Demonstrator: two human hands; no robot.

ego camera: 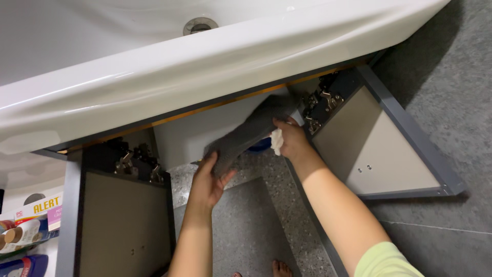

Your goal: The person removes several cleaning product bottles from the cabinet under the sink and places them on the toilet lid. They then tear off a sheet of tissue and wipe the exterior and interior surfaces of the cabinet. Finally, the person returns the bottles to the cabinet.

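Gripping a cloth (246, 134) between both hands, under the sink (205, 66) rim and inside the open cabinet. Left hand (207, 182) pinching the lower end, right hand (291, 139) clutching the upper end along with a wad of tissue (277, 141). Flanking the grip: left door (120, 220) standing open on one side, right door (374, 149) swinging out on the other. Lying beyond the left door, bottles (23, 241).
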